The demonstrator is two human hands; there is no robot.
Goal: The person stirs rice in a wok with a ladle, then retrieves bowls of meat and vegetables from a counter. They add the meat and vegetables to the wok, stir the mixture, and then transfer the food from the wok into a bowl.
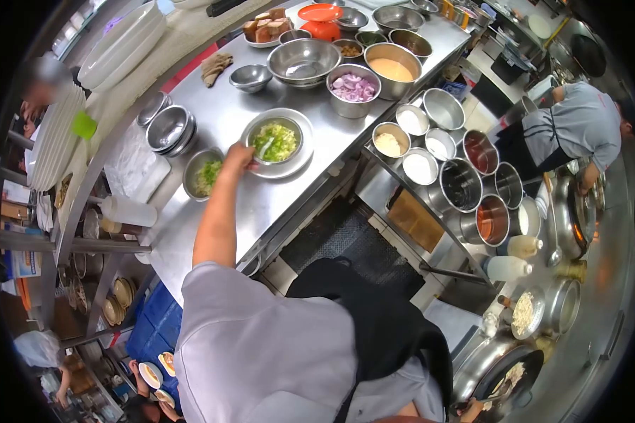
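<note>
The bowl of chopped green vegetable (275, 141) sits on a steel plate (298, 168) near the front edge of the bench (261, 208). The plate probably catches whatever spills over the rim. The left hand (238, 156) reaches out at full arm's length to the bowl's near rim, with its fingers bunched together. A pale spoon (264, 148) seems to lie in the greens, but I cannot tell whether the fingers grip it or only pinch at the contents.

Just beside the hand, toward the bench edge, a smaller steel bowl (204, 176) holds more of the same greens, close enough to move some across easily. Behind it stands a stack of empty steel bowls (168, 129).

Further back are a bowl of chopped purple onion (353, 88), a bowl of tan sauce (391, 69) and a large empty mixing bowl (304, 61). They are grouped like prepared ingredients kept within reach.

To the right, a lower rack of seasoning canisters (437, 151) runs between the bench and the stove line, where both sides can get at it. White squeeze bottles (508, 268) stand at its near end.

The right hand (473, 407) shows only partly at the bottom edge, next to a dark wok (511, 377) with food in it, and its grip cannot be made out. A co-worker (578, 127) in grey bends over another wok further along.
</note>
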